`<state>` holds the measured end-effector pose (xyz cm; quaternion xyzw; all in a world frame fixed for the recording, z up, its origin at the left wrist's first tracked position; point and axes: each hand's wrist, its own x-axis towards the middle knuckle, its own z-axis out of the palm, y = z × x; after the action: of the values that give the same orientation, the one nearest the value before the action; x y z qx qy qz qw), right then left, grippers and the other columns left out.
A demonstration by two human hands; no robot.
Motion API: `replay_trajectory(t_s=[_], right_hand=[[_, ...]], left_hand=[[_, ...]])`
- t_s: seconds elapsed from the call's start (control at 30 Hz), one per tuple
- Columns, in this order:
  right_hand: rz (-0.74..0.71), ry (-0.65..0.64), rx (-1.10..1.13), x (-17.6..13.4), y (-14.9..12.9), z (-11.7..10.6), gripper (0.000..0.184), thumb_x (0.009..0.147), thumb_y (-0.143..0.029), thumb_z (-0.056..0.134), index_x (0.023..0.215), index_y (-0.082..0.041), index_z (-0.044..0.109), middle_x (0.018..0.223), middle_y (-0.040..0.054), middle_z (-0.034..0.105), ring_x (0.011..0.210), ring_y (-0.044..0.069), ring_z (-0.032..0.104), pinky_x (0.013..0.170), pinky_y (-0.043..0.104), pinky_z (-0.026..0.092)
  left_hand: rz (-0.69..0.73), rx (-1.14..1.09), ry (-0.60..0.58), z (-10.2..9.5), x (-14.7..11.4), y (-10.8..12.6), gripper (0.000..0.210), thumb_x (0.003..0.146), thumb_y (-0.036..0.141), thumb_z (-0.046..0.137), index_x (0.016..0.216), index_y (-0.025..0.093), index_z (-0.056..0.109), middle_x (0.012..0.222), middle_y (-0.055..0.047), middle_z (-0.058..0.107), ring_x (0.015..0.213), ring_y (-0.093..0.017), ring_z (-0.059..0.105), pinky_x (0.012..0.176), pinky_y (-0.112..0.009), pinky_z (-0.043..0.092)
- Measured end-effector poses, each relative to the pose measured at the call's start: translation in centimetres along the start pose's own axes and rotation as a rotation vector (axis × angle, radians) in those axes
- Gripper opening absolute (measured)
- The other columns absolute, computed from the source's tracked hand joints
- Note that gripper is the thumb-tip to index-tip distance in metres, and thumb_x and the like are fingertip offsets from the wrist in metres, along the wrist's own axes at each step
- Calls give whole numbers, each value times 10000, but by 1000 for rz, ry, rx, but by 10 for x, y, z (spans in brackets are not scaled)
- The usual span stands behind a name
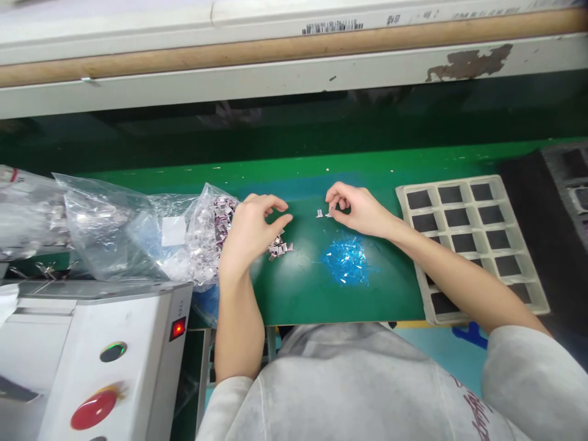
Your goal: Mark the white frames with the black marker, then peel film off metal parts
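My left hand (252, 229) hovers over the green work surface with thumb and index finger apart and nothing between them. Close beneath and beside it lies a small heap of silvery metal pieces (279, 247). My right hand (358, 209) pinches thumb and fingertips together at a small metal piece (327, 215), which is mostly covered by the fingers. Just left of those fingertips, another flat metal piece with prongs (320, 214) rests alone on the surface. Below my right hand is a pile of thin blue slivers (346, 260).
Clear plastic bags (114, 226) with more metal pieces spill in from the left. A machine (138, 380) with a red button stands at lower left. Right of my hands lies a pale compartment tray (489, 224), partly under my right forearm. A ledge (275, 89) spans the back.
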<state>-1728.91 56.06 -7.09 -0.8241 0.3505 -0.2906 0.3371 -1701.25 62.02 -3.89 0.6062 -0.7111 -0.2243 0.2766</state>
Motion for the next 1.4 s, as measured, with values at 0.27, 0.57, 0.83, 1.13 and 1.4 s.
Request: replay_trajectory(t_s=[0.27, 0.57, 0.83, 1.13, 1.4], right_hand=[[-24, 96, -146, 1, 15, 4, 132, 921, -237, 721, 1042, -270, 680, 1059, 51, 751, 966, 277, 645, 945, 482, 550], [140, 370, -347, 8, 48, -31, 105, 952, -213, 650, 1013, -256, 724, 1045, 96, 747, 1000, 333, 670, 992, 582, 583], [148, 320, -391, 5, 76, -30, 225, 993, -245, 626, 1139, -216, 795, 1117, 148, 727, 1110, 389, 640, 1090, 698, 538], [175, 331, -370, 9, 75, -32, 99, 944, -208, 681, 1018, -241, 738, 1038, 106, 706, 1062, 348, 655, 1063, 635, 569], [161, 358, -414, 7, 54, -31, 78, 939, -183, 655, 915, -253, 676, 978, 100, 737, 1035, 361, 661, 1013, 623, 565]], left_hand=[[5, 156, -146, 5, -9, -41, 122, 751, 226, 833, 758, 278, 723, 831, -71, 741, 868, -333, 686, 865, -440, 552], [44, 59, -167, -4, -5, -34, 155, 813, 261, 808, 693, 296, 716, 753, -51, 744, 733, -296, 666, 771, -403, 531], [15, -232, -209, -4, -4, -7, 144, 930, 369, 776, 826, 282, 727, 821, -39, 826, 723, -248, 777, 643, -329, 562], [-81, -560, -145, 17, -1, 5, 211, 844, 398, 919, 887, 240, 785, 830, -79, 840, 783, -274, 847, 739, -369, 707], [-165, -747, 50, 42, 7, 11, 240, 789, 302, 952, 844, 217, 733, 790, -61, 831, 739, -229, 839, 702, -307, 692]])
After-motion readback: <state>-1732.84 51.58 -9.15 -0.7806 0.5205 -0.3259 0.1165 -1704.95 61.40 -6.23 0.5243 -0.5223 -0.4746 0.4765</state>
